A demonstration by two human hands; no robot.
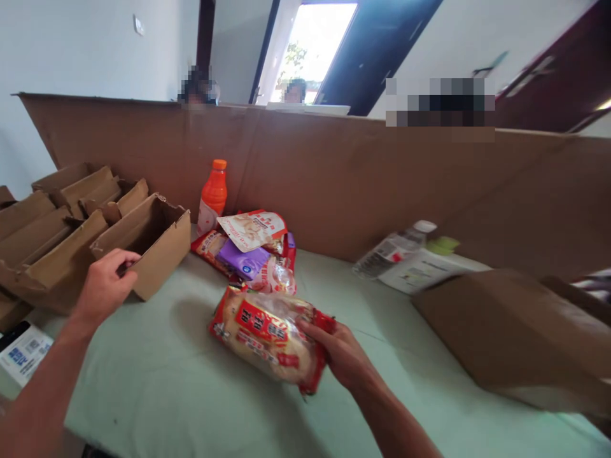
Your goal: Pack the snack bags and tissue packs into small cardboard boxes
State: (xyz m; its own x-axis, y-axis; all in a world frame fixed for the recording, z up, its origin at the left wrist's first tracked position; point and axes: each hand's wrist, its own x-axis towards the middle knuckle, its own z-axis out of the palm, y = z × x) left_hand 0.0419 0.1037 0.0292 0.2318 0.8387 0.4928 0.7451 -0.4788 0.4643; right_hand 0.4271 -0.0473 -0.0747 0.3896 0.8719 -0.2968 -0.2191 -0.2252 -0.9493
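My right hand (341, 353) grips one end of a clear and red bread packet (267, 337), holding it tilted over the green cloth. On the left, my left hand (107, 283) is closed on the near edge of an open cardboard box (167, 251). Beyond the bread packet lies a pile of snack packs, with a purple pack (244, 257) and a white and red pouch (255, 230) on top. An orange drink bottle (213, 197) stands upright behind the pile, against the cardboard wall.
Several open cardboard boxes (62, 238) crowd the left side. A clear plastic bottle (394, 251) lies at the right beside a white packet (424, 270). A larger brown box (520, 337) sits at far right. A tall cardboard partition (334, 172) crosses the back, with people behind it.
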